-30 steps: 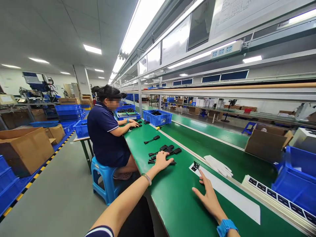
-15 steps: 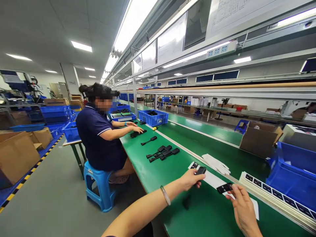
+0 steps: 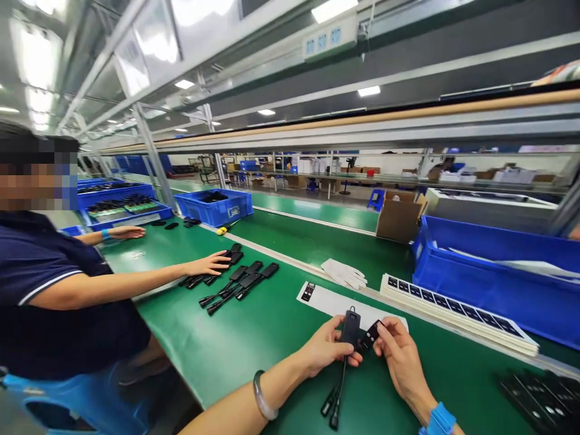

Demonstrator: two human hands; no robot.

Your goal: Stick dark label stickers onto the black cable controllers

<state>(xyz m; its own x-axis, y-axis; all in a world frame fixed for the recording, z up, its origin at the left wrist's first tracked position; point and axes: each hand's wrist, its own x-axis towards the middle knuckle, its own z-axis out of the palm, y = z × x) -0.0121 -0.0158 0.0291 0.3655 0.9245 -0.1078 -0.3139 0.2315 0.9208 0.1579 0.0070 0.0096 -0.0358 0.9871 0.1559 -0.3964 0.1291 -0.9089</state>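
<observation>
My left hand (image 3: 325,348) grips a small black device (image 3: 350,327) with a cable hanging down to two plugs (image 3: 332,408) on the green bench (image 3: 254,338). My right hand (image 3: 401,356) pinches a small black label (image 3: 370,335) against the device's right side. Just behind my hands lies a white backing strip (image 3: 330,300) with one black label at its left end. More black devices with cables (image 3: 235,284) lie in a loose group to the left.
A co-worker in a dark blue shirt (image 3: 49,290) sits at left, one hand (image 3: 211,264) on the black parts. White gloves (image 3: 344,273), stacked label sheets (image 3: 453,305), blue bins (image 3: 493,272) (image 3: 217,207) and a cardboard box (image 3: 399,219) are behind. Black parts (image 3: 539,396) lie at right.
My view turned right and down. My hands came together near the bench edge, bringing the black label against the device. The co-worker's hand reached onto the parts at left.
</observation>
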